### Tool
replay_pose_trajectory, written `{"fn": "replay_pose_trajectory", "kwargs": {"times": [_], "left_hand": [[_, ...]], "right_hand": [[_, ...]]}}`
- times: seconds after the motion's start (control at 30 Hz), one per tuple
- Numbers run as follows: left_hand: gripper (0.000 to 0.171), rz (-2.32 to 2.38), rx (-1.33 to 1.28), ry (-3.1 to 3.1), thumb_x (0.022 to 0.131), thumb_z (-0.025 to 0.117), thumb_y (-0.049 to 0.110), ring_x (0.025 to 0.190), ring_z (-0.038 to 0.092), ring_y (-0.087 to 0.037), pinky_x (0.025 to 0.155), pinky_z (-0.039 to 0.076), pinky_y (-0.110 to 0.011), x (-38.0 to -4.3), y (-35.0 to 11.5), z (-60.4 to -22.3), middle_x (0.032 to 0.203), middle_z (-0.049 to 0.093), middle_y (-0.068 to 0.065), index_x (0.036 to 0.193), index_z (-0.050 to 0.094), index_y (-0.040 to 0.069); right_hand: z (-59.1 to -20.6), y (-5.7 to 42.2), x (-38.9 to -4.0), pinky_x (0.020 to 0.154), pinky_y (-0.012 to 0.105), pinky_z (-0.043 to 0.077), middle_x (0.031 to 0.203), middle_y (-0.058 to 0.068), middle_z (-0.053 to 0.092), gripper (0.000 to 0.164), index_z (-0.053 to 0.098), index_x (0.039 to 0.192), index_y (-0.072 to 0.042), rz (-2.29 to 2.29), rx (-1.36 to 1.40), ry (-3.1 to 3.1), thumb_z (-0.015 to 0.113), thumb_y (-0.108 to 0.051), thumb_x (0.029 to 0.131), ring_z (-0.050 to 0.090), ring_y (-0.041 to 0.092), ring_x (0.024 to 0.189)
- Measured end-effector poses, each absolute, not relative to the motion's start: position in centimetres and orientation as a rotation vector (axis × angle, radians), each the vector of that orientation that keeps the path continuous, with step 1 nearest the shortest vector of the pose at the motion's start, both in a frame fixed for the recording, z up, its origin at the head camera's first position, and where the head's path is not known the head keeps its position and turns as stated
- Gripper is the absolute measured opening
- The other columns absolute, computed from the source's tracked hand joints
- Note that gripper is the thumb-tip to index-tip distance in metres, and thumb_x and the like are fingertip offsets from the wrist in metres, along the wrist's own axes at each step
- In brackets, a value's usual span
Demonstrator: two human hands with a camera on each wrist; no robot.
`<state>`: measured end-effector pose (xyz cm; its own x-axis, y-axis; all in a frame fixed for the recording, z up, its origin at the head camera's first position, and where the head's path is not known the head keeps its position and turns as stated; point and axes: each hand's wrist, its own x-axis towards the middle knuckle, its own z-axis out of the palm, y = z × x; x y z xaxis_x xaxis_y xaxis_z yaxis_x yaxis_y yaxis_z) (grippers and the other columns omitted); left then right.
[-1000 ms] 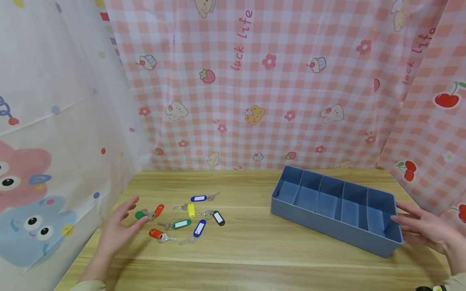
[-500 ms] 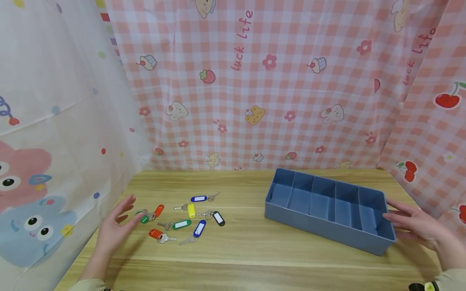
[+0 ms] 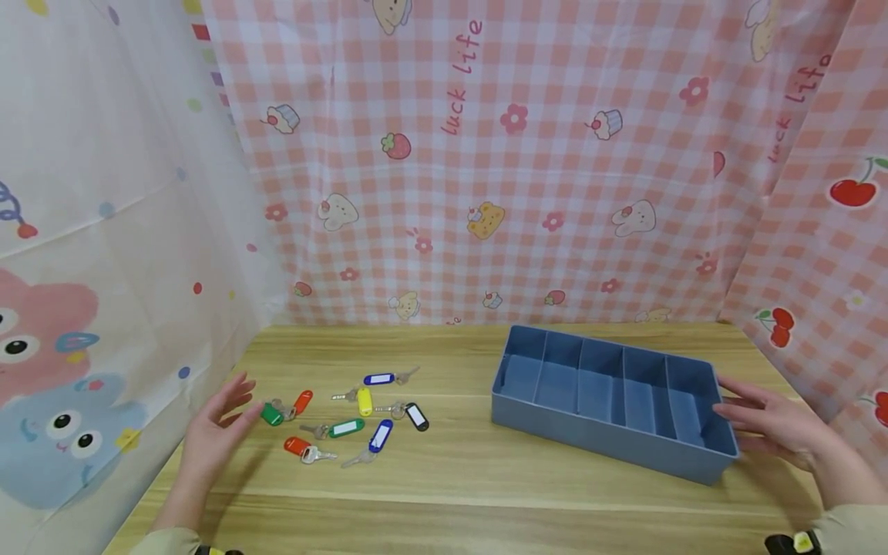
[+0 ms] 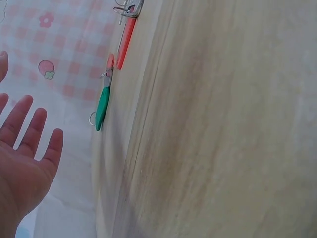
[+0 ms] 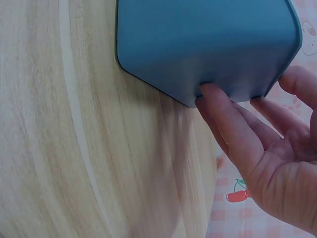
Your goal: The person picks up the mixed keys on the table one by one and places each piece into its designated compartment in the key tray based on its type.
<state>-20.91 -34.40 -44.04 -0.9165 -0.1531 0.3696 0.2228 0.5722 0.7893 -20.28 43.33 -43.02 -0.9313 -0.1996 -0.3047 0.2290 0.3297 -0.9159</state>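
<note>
The pale wooden tabletop (image 3: pixel 444 493) is bearing one blue-grey, five-compartment plastic box (image 3: pixel 590 434) at right. The right hand (image 3: pixel 773 424), gripping nothing, is touching its right end with extended fingers; an off-centre push could be swinging it. The empty left hand (image 3: pixel 216 420) is hovering at left, loosely spread; a careless sweep could be scattering eight oval plastic key tags (image 3: pixel 364 401) lying nearby: two red, two green, two blue, one yellow, one black. Overlapping metal keys (image 3: pixel 321 455) are preventing a count.

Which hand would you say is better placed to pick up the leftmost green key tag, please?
The left hand, I'd judge: it holds nothing and is near that green key tag, while the right hand has its fingers against the blue divided box.
</note>
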Motion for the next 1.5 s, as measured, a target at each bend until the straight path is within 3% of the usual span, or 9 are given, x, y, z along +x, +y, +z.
{"fn": "replay_pose_trajectory", "kwargs": {"times": [0.17, 0.27, 0.37, 0.5, 0.63, 0.8, 1.03, 1.23, 1.5], "left_hand": [[0.060, -1.310, -0.024, -2.398, 0.097, 0.067, 0.022, 0.107, 0.052, 0.006, 0.083, 0.041, -0.007, -21.0, -34.6, -44.0, 0.132, 0.061, -0.006, 0.147, 0.043, 0.001], [0.059, -1.333, -0.001, -2.383, 0.096, 0.067, 0.023, 0.106, 0.052, 0.006, 0.082, 0.040, -0.006, -21.2, -34.7, -44.0, 0.126, 0.062, 0.008, 0.147, 0.044, 0.001], [0.058, -1.347, 0.010, -2.366, 0.096, 0.068, 0.022, 0.105, 0.053, 0.007, 0.082, 0.040, -0.006, -21.4, -34.8, -44.1, 0.122, 0.062, 0.017, 0.146, 0.046, 0.002], [0.057, -1.343, 0.011, -2.364, 0.096, 0.068, 0.022, 0.104, 0.053, 0.006, 0.082, 0.041, -0.006, -21.5, -35.0, -44.2, 0.121, 0.063, 0.017, 0.145, 0.048, 0.002], [0.057, -1.336, 0.038, -2.376, 0.096, 0.068, 0.025, 0.103, 0.053, 0.008, 0.081, 0.041, -0.006, -21.6, -35.3, -44.3, 0.118, 0.062, 0.020, 0.144, 0.049, 0.001], [0.056, -1.312, 0.073, -2.405, 0.096, 0.067, 0.029, 0.101, 0.052, 0.009, 0.080, 0.041, -0.006, -21.7, -35.5, -44.3, 0.120, 0.064, 0.009, 0.142, 0.051, 0.000], [0.054, -1.301, 0.071, -2.437, 0.095, 0.069, 0.028, 0.097, 0.052, 0.011, 0.078, 0.043, -0.006, -22.1, -36.0, -44.7, 0.116, 0.066, 0.010, 0.138, 0.054, -0.002], [0.054, -1.289, 0.087, -2.467, 0.094, 0.070, 0.026, 0.093, 0.052, 0.012, 0.076, 0.044, -0.007, -22.5, -36.4, -45.0, 0.120, 0.067, -0.006, 0.137, 0.055, -0.004], [0.054, -1.322, 0.150, -2.493, 0.093, 0.072, 0.025, 0.091, 0.052, 0.012, 0.073, 0.045, -0.009, -22.7, -37.0, -45.2, 0.115, 0.066, 0.009, 0.136, 0.055, -0.003]], "right_hand": [[-42.8, 42.4, -20.6, 0.089, 0.041, 0.054, 0.149, 0.043, 0.017, 0.077, -0.001, 0.154, 0.004, -1.576, 0.011, 2.262, 0.052, -0.024, 0.105, 0.055, 0.027, 0.116], [-42.6, 42.0, -20.8, 0.089, 0.042, 0.054, 0.150, 0.045, 0.011, 0.077, -0.003, 0.152, 0.007, -1.549, 0.002, 2.265, 0.050, -0.025, 0.105, 0.048, 0.042, 0.124], [-42.6, 41.6, -21.0, 0.090, 0.041, 0.053, 0.149, 0.045, 0.012, 0.075, -0.001, 0.153, 0.006, -1.551, -0.028, 2.253, 0.049, -0.023, 0.106, 0.046, 0.044, 0.126], [-42.6, 41.0, -21.2, 0.090, 0.041, 0.053, 0.149, 0.043, 0.017, 0.074, 0.001, 0.154, 0.005, -1.574, -0.039, 2.238, 0.051, -0.021, 0.105, 0.051, 0.030, 0.122], [-42.5, 40.4, -21.3, 0.089, 0.041, 0.053, 0.149, 0.044, 0.019, 0.076, 0.001, 0.152, 0.009, -1.574, -0.051, 2.246, 0.052, -0.021, 0.104, 0.051, 0.029, 0.120], [-42.5, 39.5, -21.5, 0.089, 0.042, 0.053, 0.148, 0.045, 0.017, 0.078, 0.000, 0.150, 0.011, -1.580, -0.076, 2.254, 0.054, -0.020, 0.104, 0.053, 0.026, 0.118], [-42.4, 38.5, -21.8, 0.090, 0.046, 0.053, 0.147, 0.045, 0.020, 0.078, 0.003, 0.151, 0.011, -1.567, -0.085, 2.282, 0.055, -0.021, 0.103, 0.052, 0.034, 0.121], [-42.4, 37.9, -22.1, 0.091, 0.051, 0.052, 0.146, 0.045, 0.023, 0.078, 0.004, 0.151, 0.011, -1.571, -0.105, 2.270, 0.056, -0.021, 0.102, 0.057, 0.025, 0.114], [-42.4, 37.2, -22.5, 0.090, 0.049, 0.052, 0.147, 0.044, 0.021, 0.077, 0.005, 0.152, 0.009, -1.562, -0.115, 2.264, 0.056, -0.021, 0.103, 0.057, 0.029, 0.116]]}}
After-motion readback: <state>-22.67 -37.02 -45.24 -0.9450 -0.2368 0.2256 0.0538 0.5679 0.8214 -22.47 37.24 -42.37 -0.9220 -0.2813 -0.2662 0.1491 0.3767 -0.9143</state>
